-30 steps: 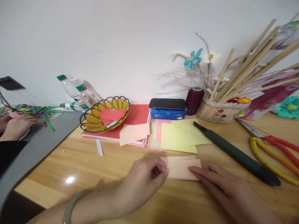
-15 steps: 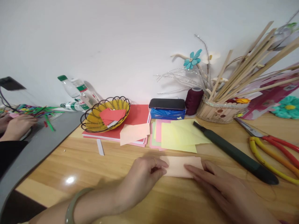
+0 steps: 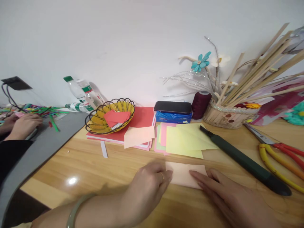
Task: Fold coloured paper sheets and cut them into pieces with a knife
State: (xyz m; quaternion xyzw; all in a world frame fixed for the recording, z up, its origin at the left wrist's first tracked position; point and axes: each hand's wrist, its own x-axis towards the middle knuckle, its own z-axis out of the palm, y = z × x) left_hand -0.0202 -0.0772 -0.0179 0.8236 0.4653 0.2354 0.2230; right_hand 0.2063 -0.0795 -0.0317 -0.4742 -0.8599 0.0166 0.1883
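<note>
Low in the frame's centre, the left hand [image 3: 147, 190] and right hand [image 3: 228, 198] have pressed closer together, fingers flat and grasping nothing, on the peach paper [image 3: 181, 174] lying on the bench [image 3: 95, 171], flattening it further

Small peach paper rectangle [image 3: 181, 174], pale, folded, lying flat on the wooden bench [image 3: 95, 167] right in front of me. My left hand [image 3: 147, 190] covers its left edge, my right hand [image 3: 228, 199] presses its right corner.
</note>
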